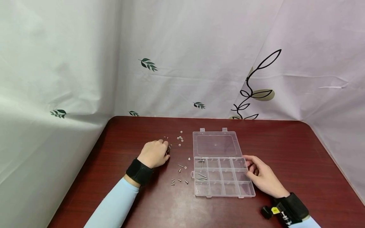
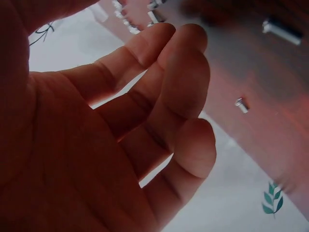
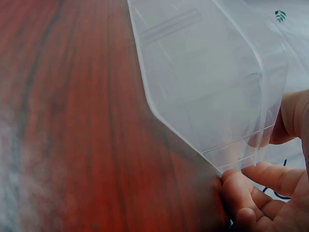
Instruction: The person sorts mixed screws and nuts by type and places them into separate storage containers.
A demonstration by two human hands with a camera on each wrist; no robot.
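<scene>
Here, on the table (image 1: 285, 139), the box (image 1: 228, 181) lies with its lid (image 1: 215, 144) laid back, its right edge held by the right hand (image 1: 263, 177). The left hand (image 1: 154, 153), fingers loosely bent, thumb apart, is beside loose screws (image 1: 186, 182); more lie in the box's left end. Rings (image 1: 181, 131) lie left of the lid.

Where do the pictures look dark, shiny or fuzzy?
Left wrist view: the left hand is shadowed against brighter cloth; head view: pale shine on the table near the bottom; right wrist view: the clear box looks hazy, with whitish glare on the table at lower left.
</scene>
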